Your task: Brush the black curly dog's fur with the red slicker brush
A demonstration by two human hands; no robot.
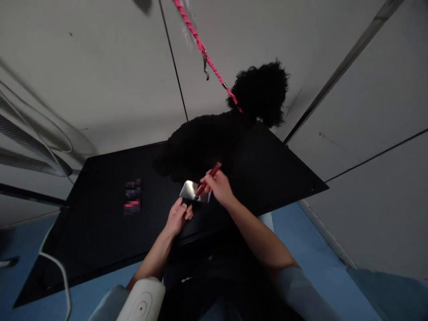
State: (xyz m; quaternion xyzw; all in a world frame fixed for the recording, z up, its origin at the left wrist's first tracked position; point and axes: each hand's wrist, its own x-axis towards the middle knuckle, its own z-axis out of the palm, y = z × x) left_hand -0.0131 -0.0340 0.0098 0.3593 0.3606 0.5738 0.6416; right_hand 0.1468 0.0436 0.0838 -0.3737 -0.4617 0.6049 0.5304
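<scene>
One red tool (203, 187), long axis slanting, pointing lower-left.

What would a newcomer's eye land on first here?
Probably the bright pink lead, slanting from the top edge to the neck of the black, curly-headed dog on the black table. Next, near the centre, come the red tool in the right grip and the shiny flat object in the left grip.

Both bare forearms (264, 240) are reaching forward
The left hand (177, 217) is gripping nearer the body; the right hand (220, 185), slightly farther forward, is pinching.
</scene>
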